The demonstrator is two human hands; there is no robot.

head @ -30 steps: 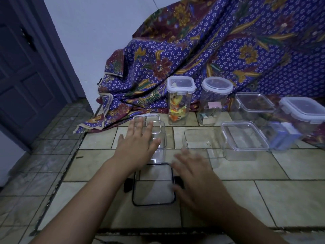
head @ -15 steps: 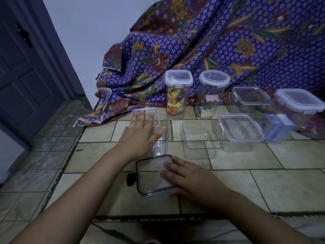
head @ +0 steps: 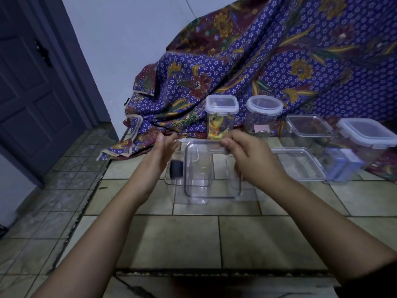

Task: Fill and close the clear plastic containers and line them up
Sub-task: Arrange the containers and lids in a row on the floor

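Lid (head: 211, 171) in right hand (head: 253, 160); underneath, container (head: 193, 181) seemingly empty.

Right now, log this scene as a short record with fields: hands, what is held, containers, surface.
right hand: pinches the far edge of the clear lid, held up off the floor
left hand: open, beside the lid's left edge; contact unclear
tall square container: closed, colourful contents
round container: closed
back right container: closed, blue items inside
surface: tiled floor
backdrop: patterned cloth
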